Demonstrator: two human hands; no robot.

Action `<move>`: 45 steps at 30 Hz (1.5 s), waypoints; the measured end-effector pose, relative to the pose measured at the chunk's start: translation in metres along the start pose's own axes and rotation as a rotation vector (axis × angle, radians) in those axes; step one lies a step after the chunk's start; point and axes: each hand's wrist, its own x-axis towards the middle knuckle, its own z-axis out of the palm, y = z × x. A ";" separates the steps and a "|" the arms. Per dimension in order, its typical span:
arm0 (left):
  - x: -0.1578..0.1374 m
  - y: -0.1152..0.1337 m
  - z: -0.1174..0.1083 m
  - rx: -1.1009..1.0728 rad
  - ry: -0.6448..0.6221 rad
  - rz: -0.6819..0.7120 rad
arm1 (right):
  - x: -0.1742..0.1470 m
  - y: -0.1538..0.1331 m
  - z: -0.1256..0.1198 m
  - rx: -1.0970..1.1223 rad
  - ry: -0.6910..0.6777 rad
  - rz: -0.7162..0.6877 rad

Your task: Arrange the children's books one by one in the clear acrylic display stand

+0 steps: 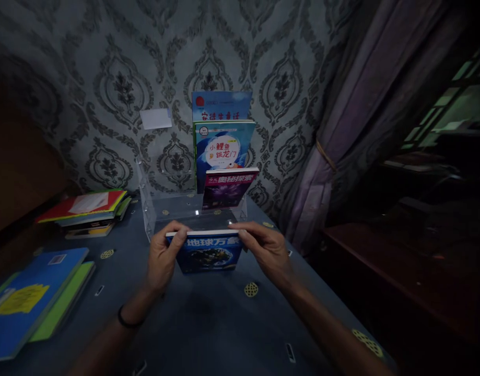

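Observation:
A blue book (210, 257) with white Chinese lettering is held upright by its two top corners. My left hand (165, 256) pinches its left corner, thumb on the cover, a black band round that wrist. At the opposite corner, my right hand (265, 250) grips it the same way. Just behind the book stands a clear, tiered book rack (145, 201). On its right side are a purple book (227, 190), a blue-green book (224, 149) behind that, and a taller blue book (222, 102) at the back.
A stack of books with a red and yellow one on top (83, 203) lies at the table's left. Nearer are a blue folder (39, 292) and a green one (63, 303). A patterned wall (124, 89) rises behind; a tied curtain (314, 177) hangs right of the table (208, 334).

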 end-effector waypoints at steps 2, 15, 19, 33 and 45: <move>-0.004 0.001 -0.003 0.048 -0.045 -0.002 | -0.006 0.004 -0.003 0.026 -0.042 0.029; -0.062 0.046 -0.043 0.362 -0.786 0.205 | -0.095 0.017 -0.029 -0.071 -0.514 -0.170; -0.109 0.032 -0.057 0.644 -0.965 0.459 | -0.138 0.029 -0.027 -0.196 -0.604 -0.199; -0.164 -0.003 -0.074 0.965 -0.982 0.700 | -0.118 0.004 0.019 -0.432 -1.060 0.004; -0.161 -0.003 -0.075 0.969 -1.017 0.720 | -0.112 0.065 0.036 -0.775 -0.749 -0.051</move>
